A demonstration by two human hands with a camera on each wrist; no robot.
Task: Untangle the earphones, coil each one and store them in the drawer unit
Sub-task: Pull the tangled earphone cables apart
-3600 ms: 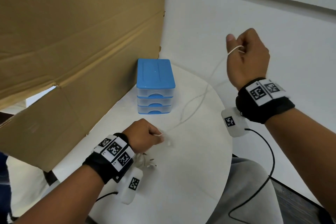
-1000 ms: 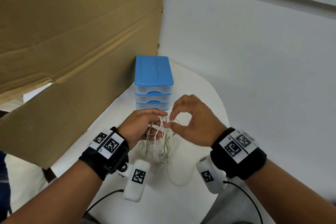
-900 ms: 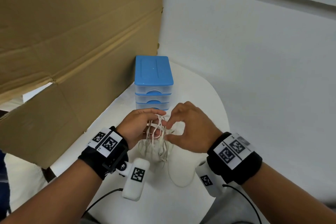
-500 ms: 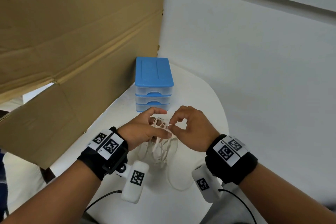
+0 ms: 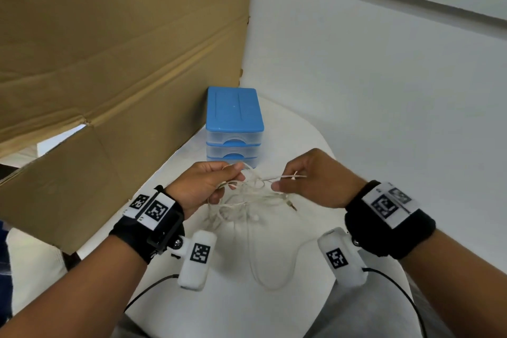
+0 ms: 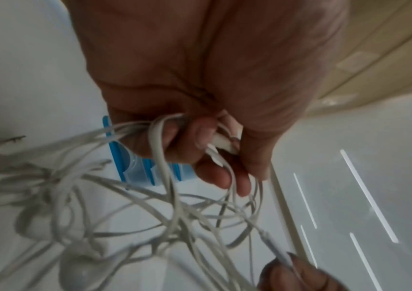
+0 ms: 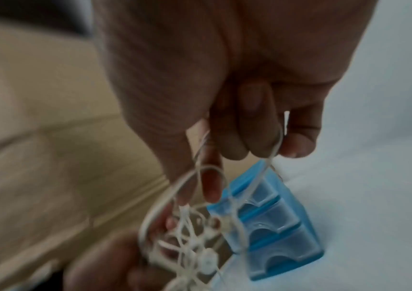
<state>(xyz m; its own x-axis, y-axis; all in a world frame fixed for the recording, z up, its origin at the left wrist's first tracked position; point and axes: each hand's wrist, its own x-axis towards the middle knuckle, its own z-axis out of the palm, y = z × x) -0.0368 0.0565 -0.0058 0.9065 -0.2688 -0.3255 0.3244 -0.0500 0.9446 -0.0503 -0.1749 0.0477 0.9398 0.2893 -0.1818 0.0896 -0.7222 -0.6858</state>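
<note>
sideways, left hand (image 5: 204,186) and right hand (image 5: 315,177) both pinch the tangled earphones (image 5: 247,200), stretched between them.

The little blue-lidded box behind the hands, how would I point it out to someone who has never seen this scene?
Start at the big cardboard sheet leaning over the left of the round white table. At its lower right edge stands the drawer unit, just beyond the tangled earphones. It is the only blue thing on the table: a flat blue lid over clear stacked drawers with blue handles.

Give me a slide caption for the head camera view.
Both hands pull apart tangled white earphones before a blue drawer unit.
</note>
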